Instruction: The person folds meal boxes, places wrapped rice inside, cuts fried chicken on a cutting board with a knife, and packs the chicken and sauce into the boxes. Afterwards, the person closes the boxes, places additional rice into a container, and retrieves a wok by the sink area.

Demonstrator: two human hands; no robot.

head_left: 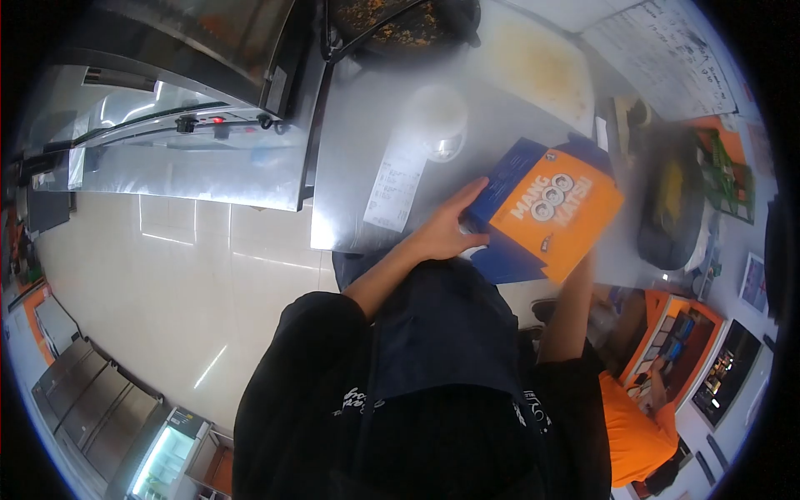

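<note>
The left hand [446,227] grasped the orange-and-blue box [575,221], which hid the right hand, whose grip I could not tell; the receipt [395,190] looked blurred.

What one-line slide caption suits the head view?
Left hand against an orange-and-blue carton, a paper slip lying on the steel counter.

Your bench [350,167] is bare brushed metal, smooth and reflective. Near its left edge, you have a printed receipt [393,190] lying flat, its far end meeting a round, whitish container [439,112]. Farther back sit a dark pan [385,32] with orange-brown crumbs and a pale, yellow-stained board [537,62].
</note>
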